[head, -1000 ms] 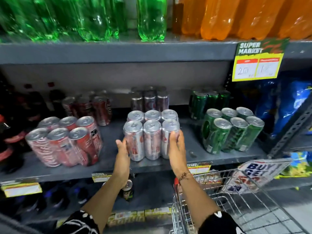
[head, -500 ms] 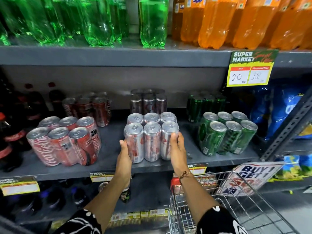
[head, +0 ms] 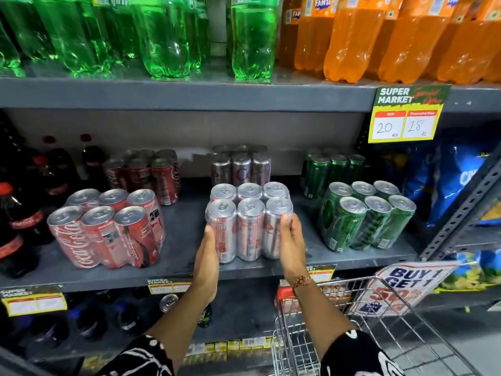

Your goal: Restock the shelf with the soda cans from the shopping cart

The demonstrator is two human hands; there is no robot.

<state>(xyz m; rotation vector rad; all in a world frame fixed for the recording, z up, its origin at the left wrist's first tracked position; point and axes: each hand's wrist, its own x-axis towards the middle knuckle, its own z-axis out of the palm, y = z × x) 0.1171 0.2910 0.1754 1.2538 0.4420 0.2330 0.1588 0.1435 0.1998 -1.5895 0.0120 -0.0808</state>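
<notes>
Flanking a shrink-wrapped six-pack of silver soda cans [head: 248, 226], left hand [head: 207, 256] and right hand [head: 292, 245] press flat against its sides. Pack rests on grey metal shelf [head: 184, 229]

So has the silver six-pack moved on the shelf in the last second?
No. The silver six-pack sits where it was, between the red pack and green pack, near the shelf lip; only the view shifted.

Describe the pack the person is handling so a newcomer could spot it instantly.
On the grey middle shelf, under the green bottles, three front packs stand in a row. It is the silver six-pack in the centre, between the red pack and green pack, the only one flanked by hands.
</notes>
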